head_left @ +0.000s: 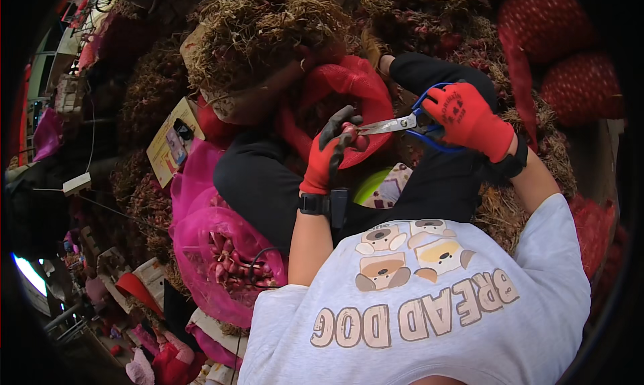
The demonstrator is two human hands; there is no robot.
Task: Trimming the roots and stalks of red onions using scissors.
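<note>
Red-gloved, the left hand [327, 150] pinched shallots [361, 143] over the open mesh bag [377, 90]; right hand [473, 120], outside its right edge, gripped scissors [406, 123].

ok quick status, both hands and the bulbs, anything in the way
Left hand gripping red bulbs. Right hand on scissors, blade tips at bulbs. Nothing visible blocking. Red net beneath.
</note>
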